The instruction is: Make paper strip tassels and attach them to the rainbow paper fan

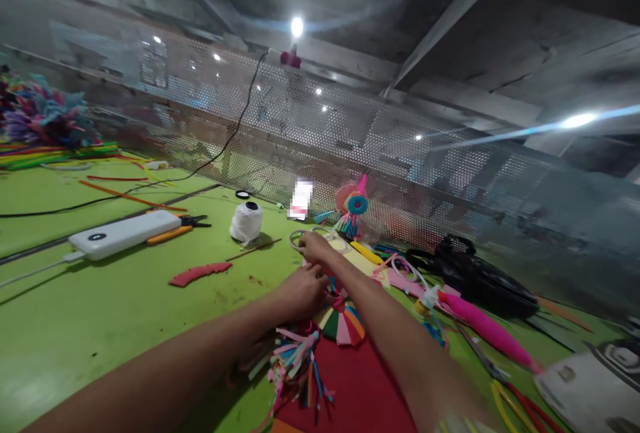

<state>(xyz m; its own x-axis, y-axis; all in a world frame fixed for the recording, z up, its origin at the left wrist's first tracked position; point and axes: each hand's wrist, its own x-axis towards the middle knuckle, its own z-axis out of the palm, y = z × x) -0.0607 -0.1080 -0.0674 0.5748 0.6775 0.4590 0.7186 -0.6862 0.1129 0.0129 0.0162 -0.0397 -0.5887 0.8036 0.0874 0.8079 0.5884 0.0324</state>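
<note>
My left hand [306, 291] is closed, its fingertips at the top of a multicoloured striped craft piece [343, 326]. That piece lies on red sheets [360, 379]. Just beyond, my right hand [317, 249] reaches across with bent fingers beside a pale ring-shaped thing [297, 239]. Its fingertips are partly hidden, so I cannot see whether they grip it. Below my left hand lies a tassel of coloured strips [297, 359].
A spool of white thread [246, 223], a white power bank [125, 233], pliers [173, 233] and a red scrap [200, 274] lie leftward. A phone [301, 199] leans against the mesh partition. To the right are scissors [495, 373], a pink rod [490, 329] and a black bag [475, 279].
</note>
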